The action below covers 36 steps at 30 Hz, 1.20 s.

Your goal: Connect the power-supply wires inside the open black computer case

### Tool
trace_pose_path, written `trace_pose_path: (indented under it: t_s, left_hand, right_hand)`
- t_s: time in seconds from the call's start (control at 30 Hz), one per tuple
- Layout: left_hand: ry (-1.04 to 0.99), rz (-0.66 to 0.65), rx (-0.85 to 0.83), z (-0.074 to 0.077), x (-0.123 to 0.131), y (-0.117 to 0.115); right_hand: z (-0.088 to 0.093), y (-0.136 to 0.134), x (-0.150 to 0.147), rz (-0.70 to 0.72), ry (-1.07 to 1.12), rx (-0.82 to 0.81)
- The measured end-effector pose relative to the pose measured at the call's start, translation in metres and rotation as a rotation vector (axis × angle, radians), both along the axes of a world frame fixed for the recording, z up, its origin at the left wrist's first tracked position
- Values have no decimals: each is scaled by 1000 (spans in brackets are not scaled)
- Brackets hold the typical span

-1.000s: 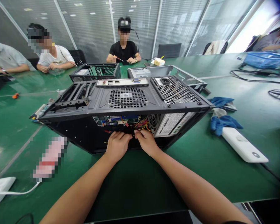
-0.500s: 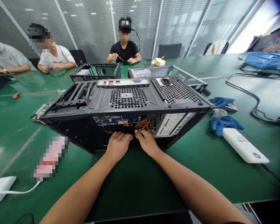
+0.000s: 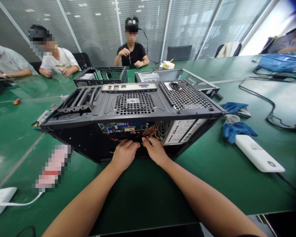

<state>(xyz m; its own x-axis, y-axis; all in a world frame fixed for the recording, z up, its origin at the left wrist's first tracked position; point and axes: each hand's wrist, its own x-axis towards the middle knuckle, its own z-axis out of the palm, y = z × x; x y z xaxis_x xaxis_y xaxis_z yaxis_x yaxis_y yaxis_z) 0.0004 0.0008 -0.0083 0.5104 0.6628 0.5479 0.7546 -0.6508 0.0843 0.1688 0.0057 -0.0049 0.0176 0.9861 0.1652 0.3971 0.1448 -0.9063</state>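
Observation:
A black computer case lies in front of me, its perforated back panel facing up and its open side toward me. Inside show a blue motherboard, a bundle of red and yellow wires and a labelled power supply. Both hands reach into the opening below the wires. My left hand has its fingers bent and pinched near a thin dark cable with yellow bits. Close on its right, my right hand pinches the same cable between thumb and fingers. The fingertips are partly hidden.
Behind stand two more cases, a black one and a silver one. Blue gloves and a white power bank lie right. A blue basket sits farther back. Across the table a person holds a screwdriver.
My hands stay nearly in place at the cable inside the case. Across the table, the person in black has raised the screwdriver upright.

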Motion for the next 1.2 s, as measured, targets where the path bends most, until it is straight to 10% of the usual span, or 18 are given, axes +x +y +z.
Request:
trace_pose_path:
  t_s: [1.2]
  left_hand:
    - [-148, -38, -14, -1, -4, -3]
  right_hand:
    - [0, 0, 0, 26, 36, 14]
